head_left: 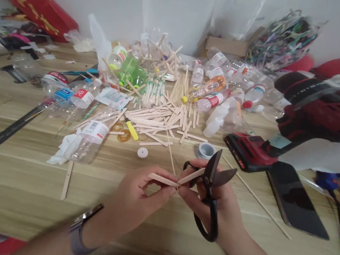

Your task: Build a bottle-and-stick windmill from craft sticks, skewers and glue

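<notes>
Both hands meet above the near part of the table (pixel 15 194), fingertips almost touching. The left hand (pixel 136 196) pinches a flat wooden strip (pixel 162 180) between thumb and fingers. The right hand (pixel 224 213) has its thumb and finger closed on a second strip (pixel 193 175), while the black scissors (pixel 211 169) hang in the same hand, blades apart and pointing up and away. The two strips form a shallow V, meeting at the fingertips; whether they are joined there cannot be told. A thin rod (pixel 170 157) runs from the pile of sticks (pixel 155 119) down to that meeting point. Beyond the hands lie a white disc (pixel 142 152), a grey roll (pixel 206 150) and a yellow-handled tool (pixel 131 130). To the right, a phone (pixel 299 200) lies near a red-and-black power drill (pixel 317 114); to the left, a clear bottle (pixel 91 137) rests on its side.
</notes>
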Demonstrator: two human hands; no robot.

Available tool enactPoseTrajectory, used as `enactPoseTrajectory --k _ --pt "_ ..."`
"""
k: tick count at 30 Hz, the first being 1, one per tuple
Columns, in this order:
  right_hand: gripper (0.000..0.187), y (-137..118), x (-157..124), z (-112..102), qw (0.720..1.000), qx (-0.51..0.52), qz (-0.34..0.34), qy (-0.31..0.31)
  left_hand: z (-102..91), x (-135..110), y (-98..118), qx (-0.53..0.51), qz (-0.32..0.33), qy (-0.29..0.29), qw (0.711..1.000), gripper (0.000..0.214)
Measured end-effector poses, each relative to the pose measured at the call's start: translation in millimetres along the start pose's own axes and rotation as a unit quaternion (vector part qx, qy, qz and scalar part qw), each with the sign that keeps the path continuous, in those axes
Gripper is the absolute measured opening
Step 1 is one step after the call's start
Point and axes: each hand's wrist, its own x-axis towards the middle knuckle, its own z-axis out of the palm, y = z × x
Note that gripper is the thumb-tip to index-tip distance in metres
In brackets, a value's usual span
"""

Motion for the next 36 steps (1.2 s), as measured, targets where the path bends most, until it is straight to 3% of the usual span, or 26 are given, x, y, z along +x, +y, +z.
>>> enactPoseTrajectory --k 6,13,26,36 --pt "0.047 0 -4 0 1.000 0.003 0.006 -0.011 -1.2 -3 5 0.120 -0.003 -0.043 0.992 0.014" --pt "0.035 0 -8 4 0.999 0.025 0.026 -0.015 2.1 3 8 0.182 0.102 -0.055 0.976 0.023" --pt "0.020 2 -7 5 0.997 0.036 0.061 0.001 6.1 3 -1 0.199 0.105 -0.055 0.973 0.026" --pt "0.016 2 -7 6 0.999 0.027 0.037 -0.005 6.8 2 -4 0.211 0.106 -0.059 0.970 0.026"
